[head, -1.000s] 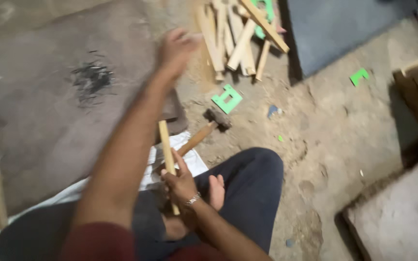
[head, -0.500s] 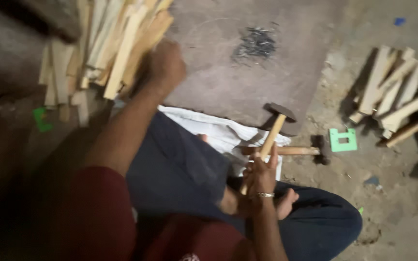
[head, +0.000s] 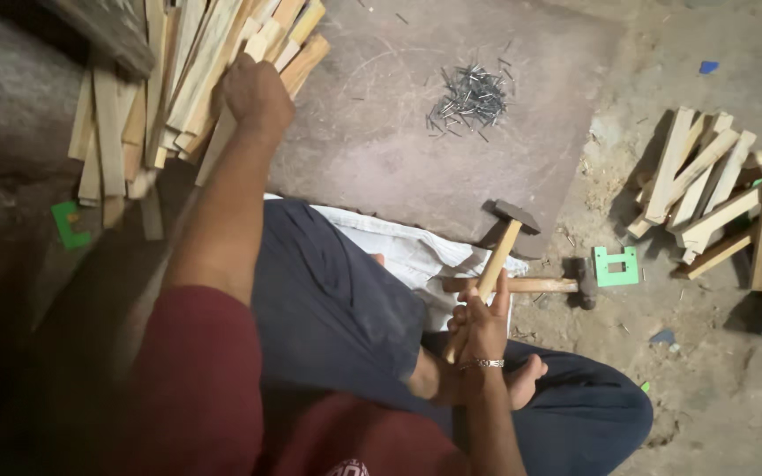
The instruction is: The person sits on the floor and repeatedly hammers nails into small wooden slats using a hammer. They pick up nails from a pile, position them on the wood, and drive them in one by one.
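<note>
While the left hand (head: 257, 92) closes on a strip in the pale wooden slat pile (head: 178, 79), the right hand (head: 480, 330) grips the wooden-handled hammer (head: 497, 256) beside that pile, so a careless pull could topple slats.

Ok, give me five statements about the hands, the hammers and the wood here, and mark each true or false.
1. The right hand grips a hammer by its wooden handle. True.
2. The left hand rests on the pile of nails. False: it is at the stack of wooden strips on the person's left, well apart from the nails.
3. A second hammer lies on the ground beside the held one. True.
4. The held hammer's head points down at the floor. False: the head is up, above the hand.
5. The green bracket lies near the second hammer's head. True.
</note>
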